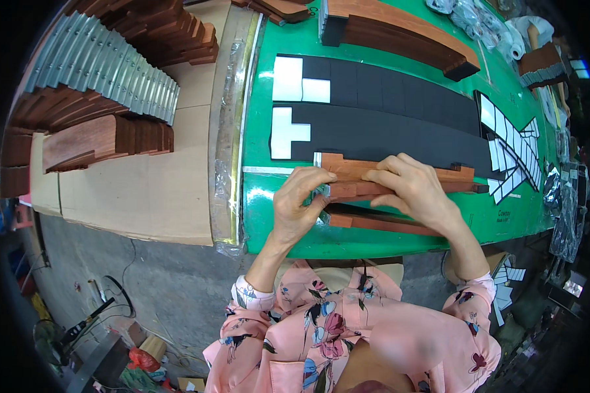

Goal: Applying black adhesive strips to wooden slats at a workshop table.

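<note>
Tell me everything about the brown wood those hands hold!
The brown wood looks like long, narrow, reddish pieces side by side, with stepped edges. It runs left to right over the green table; whether it rests there is unclear. The left hand grips its left end, the right hand nearer the middle.

We've got a pale pink shirt (387,311) here, a big deep-pink flower (334,323) on its front! Left of that flower, we spot the left sleeve (241,331), its paler cuff (253,295) patterned blue; right of it, the right sleeve (469,318), carrying a dark red bloom (479,362). Above the flower: bare left hand (301,198), bare right hand (408,187)!
</note>
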A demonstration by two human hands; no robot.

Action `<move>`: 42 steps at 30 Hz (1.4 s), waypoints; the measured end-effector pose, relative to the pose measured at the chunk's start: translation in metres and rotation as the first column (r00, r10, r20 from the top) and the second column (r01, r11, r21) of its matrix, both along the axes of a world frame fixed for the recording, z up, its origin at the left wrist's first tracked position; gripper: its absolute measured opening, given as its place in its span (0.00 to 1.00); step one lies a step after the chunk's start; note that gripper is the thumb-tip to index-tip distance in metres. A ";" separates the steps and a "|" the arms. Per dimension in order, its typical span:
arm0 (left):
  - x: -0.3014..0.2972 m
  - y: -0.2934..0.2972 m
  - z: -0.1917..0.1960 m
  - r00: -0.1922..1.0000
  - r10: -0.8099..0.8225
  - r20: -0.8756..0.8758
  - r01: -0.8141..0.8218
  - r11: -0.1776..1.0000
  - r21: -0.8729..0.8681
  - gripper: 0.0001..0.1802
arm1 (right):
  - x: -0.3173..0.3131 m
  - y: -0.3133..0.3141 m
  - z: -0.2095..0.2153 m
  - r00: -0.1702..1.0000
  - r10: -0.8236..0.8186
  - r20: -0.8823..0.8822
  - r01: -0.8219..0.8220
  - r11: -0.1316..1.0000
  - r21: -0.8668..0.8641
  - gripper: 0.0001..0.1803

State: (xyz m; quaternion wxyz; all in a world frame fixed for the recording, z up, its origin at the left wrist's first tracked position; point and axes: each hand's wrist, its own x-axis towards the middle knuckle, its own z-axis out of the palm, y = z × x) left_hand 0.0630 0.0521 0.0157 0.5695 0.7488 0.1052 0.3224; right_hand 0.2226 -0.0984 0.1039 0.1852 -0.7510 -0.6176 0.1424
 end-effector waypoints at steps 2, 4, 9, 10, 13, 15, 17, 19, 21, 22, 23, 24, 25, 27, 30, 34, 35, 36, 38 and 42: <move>0.004 0.002 -0.001 0.999 -0.024 0.032 0.021 0.997 0.073 0.21 | 0.017 0.009 -0.003 0.983 -0.008 -0.185 0.013 1.000 0.028 0.18; 0.002 0.001 -0.011 0.999 -0.027 0.035 0.026 0.999 0.037 0.20 | 0.036 0.034 0.000 0.934 -0.106 -0.340 0.093 0.994 -0.052 0.14; 0.006 -0.006 -0.024 0.998 0.002 0.067 -0.002 1.000 -0.003 0.19 | 0.047 0.096 -0.051 1.000 0.005 -0.024 -0.002 0.992 0.123 0.10; 0.005 -0.007 -0.025 0.998 0.009 0.069 -0.010 1.000 0.008 0.19 | 0.039 0.107 -0.056 0.999 0.031 0.034 -0.034 0.996 0.084 0.10; 0.007 -0.007 -0.026 0.996 0.010 0.087 -0.011 1.000 0.011 0.21 | 0.030 0.128 -0.070 0.988 0.072 0.134 -0.076 0.997 0.020 0.10; 0.006 -0.009 -0.027 0.996 0.014 0.085 -0.015 1.000 0.007 0.21 | 0.031 0.132 -0.079 0.977 0.101 0.187 -0.113 0.992 0.051 0.11; 0.005 -0.008 -0.027 0.996 0.016 0.084 -0.016 1.000 -0.001 0.21 | 0.031 0.135 -0.083 0.944 0.168 0.285 -0.183 0.983 0.025 0.09; 0.004 -0.008 -0.027 0.996 0.014 0.085 -0.016 1.000 0.021 0.22 | 0.029 0.136 -0.085 0.913 0.206 0.353 -0.228 0.973 0.021 0.07; 0.005 -0.008 -0.026 0.996 0.013 0.087 -0.014 1.000 0.011 0.22 | 0.026 0.139 -0.085 0.877 0.236 0.419 -0.265 0.964 0.013 0.05; 0.005 -0.007 -0.025 0.996 0.018 0.089 -0.019 1.000 0.007 0.22 | 0.024 0.142 -0.086 0.844 0.261 0.468 -0.295 0.956 -0.002 0.05; 0.006 -0.007 -0.026 0.996 0.013 0.086 -0.014 1.000 0.004 0.22 | 0.023 0.143 -0.086 0.808 0.285 0.516 -0.323 0.946 -0.018 0.04; 0.007 -0.007 -0.026 0.995 0.021 0.097 -0.021 1.000 0.003 0.22 | 0.025 0.143 -0.087 0.818 0.264 0.511 -0.310 0.951 0.005 0.05; 0.007 -0.007 -0.027 0.994 0.028 0.110 -0.028 1.000 0.001 0.22 | 0.028 0.144 -0.089 0.819 0.261 0.510 -0.305 0.952 0.002 0.05; 0.008 -0.009 -0.024 0.996 0.003 0.089 -0.002 1.000 -0.011 0.22 | 0.043 0.142 -0.091 0.908 0.136 0.396 -0.164 0.986 0.037 0.06; 0.007 -0.008 -0.026 0.998 0.002 0.065 0.002 0.998 -0.060 0.21 | 0.048 0.135 -0.056 0.998 -0.057 -0.025 0.056 0.997 -0.047 0.05; 0.003 -0.007 -0.022 0.998 0.015 0.065 -0.011 0.998 -0.055 0.19 | 0.034 0.076 -0.022 0.682 -0.306 -0.664 0.303 0.945 -0.124 0.07; 0.003 -0.008 -0.020 0.998 0.010 0.069 -0.006 0.998 -0.058 0.19 | 0.028 0.060 -0.012 0.532 -0.324 -0.782 0.354 0.924 -0.142 0.08; 0.003 -0.008 -0.018 0.998 0.018 0.053 -0.015 0.998 -0.060 0.19 | 0.019 0.045 -0.005 0.534 -0.328 -0.779 0.358 0.923 -0.143 0.08; 0.002 -0.006 -0.015 0.999 -0.010 0.050 0.012 0.999 -0.039 0.18 | 0.000 0.020 0.006 0.369 -0.337 -0.866 0.493 0.861 -0.125 0.12; 0.001 -0.004 -0.004 0.993 -0.030 0.117 0.036 0.998 -0.051 0.18 | -0.030 -0.003 -0.003 0.445 -0.311 -0.840 0.573 0.819 0.000 0.13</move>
